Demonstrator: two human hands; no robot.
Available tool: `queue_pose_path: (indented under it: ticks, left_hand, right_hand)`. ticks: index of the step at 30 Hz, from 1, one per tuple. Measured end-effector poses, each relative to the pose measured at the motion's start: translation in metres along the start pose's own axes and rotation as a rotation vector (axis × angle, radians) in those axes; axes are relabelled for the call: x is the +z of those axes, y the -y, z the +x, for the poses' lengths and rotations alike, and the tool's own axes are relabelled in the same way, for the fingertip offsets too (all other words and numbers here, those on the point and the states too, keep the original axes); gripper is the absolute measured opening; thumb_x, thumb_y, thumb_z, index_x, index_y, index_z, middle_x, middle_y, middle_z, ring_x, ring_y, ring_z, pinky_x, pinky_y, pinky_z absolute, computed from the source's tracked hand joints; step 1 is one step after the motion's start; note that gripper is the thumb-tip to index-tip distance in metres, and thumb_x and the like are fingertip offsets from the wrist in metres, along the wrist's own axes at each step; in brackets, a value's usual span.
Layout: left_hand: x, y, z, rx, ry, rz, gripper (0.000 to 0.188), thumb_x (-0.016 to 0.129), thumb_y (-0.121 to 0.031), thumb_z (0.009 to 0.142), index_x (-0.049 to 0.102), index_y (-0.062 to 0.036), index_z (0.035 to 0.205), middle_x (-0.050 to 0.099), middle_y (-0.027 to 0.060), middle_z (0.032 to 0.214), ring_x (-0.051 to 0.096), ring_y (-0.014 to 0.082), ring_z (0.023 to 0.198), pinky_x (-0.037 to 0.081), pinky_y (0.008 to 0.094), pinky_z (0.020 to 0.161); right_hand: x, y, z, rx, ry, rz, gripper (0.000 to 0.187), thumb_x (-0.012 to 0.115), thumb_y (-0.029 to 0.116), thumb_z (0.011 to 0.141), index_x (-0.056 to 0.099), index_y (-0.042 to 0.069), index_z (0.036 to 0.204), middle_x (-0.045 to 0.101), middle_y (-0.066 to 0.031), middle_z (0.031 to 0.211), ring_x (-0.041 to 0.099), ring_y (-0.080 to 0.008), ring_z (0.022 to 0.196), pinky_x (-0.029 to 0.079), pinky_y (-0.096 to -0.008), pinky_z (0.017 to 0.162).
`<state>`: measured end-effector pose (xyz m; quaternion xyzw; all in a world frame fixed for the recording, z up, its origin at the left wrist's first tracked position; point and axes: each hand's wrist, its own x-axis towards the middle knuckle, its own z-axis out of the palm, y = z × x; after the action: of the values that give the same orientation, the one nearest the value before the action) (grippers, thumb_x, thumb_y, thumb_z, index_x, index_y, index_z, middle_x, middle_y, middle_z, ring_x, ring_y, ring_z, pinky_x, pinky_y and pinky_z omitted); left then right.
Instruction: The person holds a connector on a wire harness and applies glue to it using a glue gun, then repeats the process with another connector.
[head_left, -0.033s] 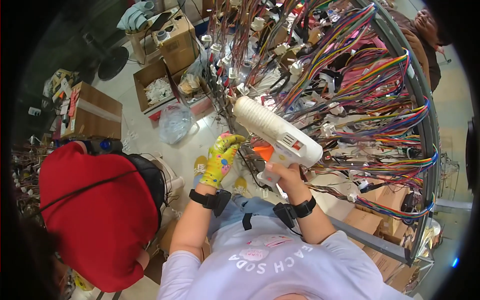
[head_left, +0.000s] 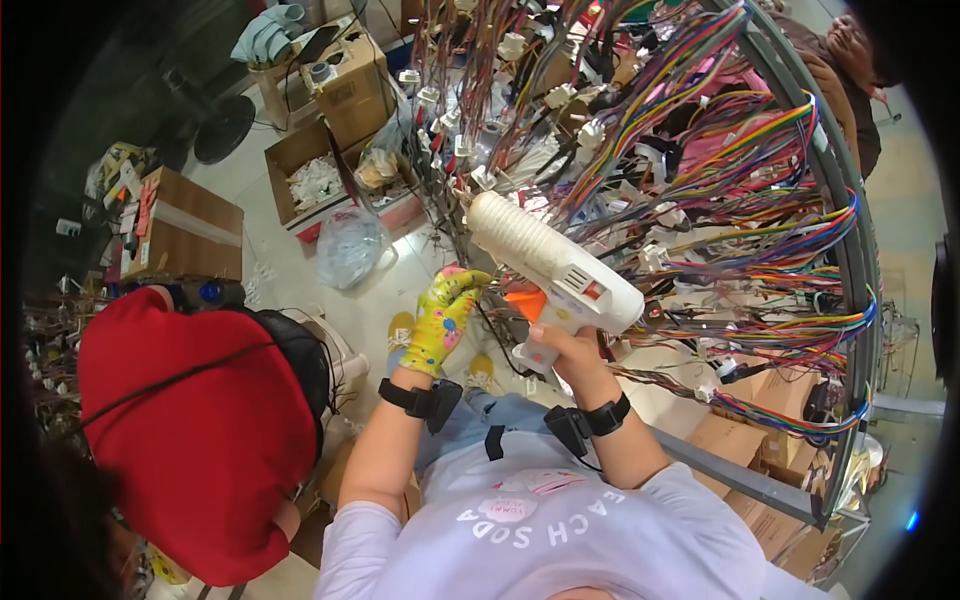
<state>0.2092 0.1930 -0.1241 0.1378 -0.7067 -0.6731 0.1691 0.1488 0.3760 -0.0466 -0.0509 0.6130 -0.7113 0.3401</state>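
My right hand point(head_left: 578, 356), bare, is wrapped round the handle of a white hot glue gun point(head_left: 556, 262) with an orange trigger point(head_left: 526, 303). The gun's nozzle points up and left, toward the hanging wires. My left hand point(head_left: 438, 318) wears a yellow patterned glove and sits just left of the gun. Its fingers are curled and pressed together beside the dark wire ends; what they hold is too small or hidden to make out. Bundles of coloured wires point(head_left: 690, 190) with white connectors point(head_left: 590, 134) hang beyond and right of the gun.
A curved dark metal frame point(head_left: 838, 190) carries the wires on the right. Left of me is a person in a red top point(head_left: 195, 430). Cardboard boxes point(head_left: 190, 222), an open box of white parts point(head_left: 318, 185) and a clear plastic bag point(head_left: 352, 248) stand on the floor. Another person point(head_left: 850, 70) is at far right.
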Motion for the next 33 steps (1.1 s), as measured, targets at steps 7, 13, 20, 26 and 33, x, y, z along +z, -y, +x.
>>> queue_pose_path:
  ticks: [7,13,20,26,33]
  left_hand:
    - [0.013,0.02,0.008,0.075,0.139,-0.016,0.02,0.056,0.003,0.084,0.065,-0.0019,0.101,0.06,0.0082,0.099,0.059,0.0199,0.094,0.046,0.0288,0.082]
    - [0.018,0.036,0.031,0.487,0.261,0.319,0.02,0.06,-0.001,0.074,0.066,-0.0053,0.093,0.062,0.0096,0.097,0.057,0.0294,0.095,0.047,0.0348,0.082]
    - [0.026,0.0,0.033,0.034,0.525,0.161,0.027,0.067,-0.002,0.068,0.064,-0.0043,0.095,0.063,0.0068,0.098,0.058,0.0274,0.097,0.046,0.0365,0.086]
    - [0.035,0.004,0.023,-0.301,0.353,-0.453,0.02,0.066,-0.012,0.082,0.065,-0.0026,0.1,0.064,0.0046,0.101,0.06,0.0156,0.094,0.046,0.0307,0.087]
    - [0.036,-0.003,0.016,-0.206,0.318,-0.451,0.023,0.062,-0.02,0.089,0.066,-0.0021,0.104,0.064,0.0024,0.096,0.059,0.0128,0.094,0.045,0.027,0.086]
  right_hand:
    - [-0.008,-0.004,-0.001,0.04,0.002,0.016,0.062,0.065,0.005,0.071,0.043,-0.001,0.129,0.054,-0.0156,0.126,0.055,-0.0252,0.112,0.043,-0.0352,0.094]
    - [0.002,0.007,-0.004,-0.125,-0.018,0.145,0.051,0.071,0.011,0.073,0.054,0.0,0.12,0.062,-0.007,0.11,0.058,-0.0159,0.094,0.047,-0.0294,0.077]
    - [-0.018,-0.006,-0.022,0.019,-0.175,0.143,0.057,0.074,0.01,0.07,0.051,0.001,0.121,0.059,-0.0073,0.109,0.058,-0.0176,0.094,0.048,-0.0301,0.078]
    - [-0.021,0.001,-0.035,0.027,-0.093,0.238,0.057,0.068,0.003,0.068,0.047,0.005,0.12,0.054,-0.0047,0.104,0.055,-0.0169,0.092,0.046,-0.0308,0.079]
    - [-0.028,0.004,-0.043,0.046,-0.152,0.269,0.055,0.071,0.003,0.07,0.05,0.002,0.121,0.058,-0.0078,0.109,0.058,-0.0182,0.095,0.048,-0.0317,0.079]
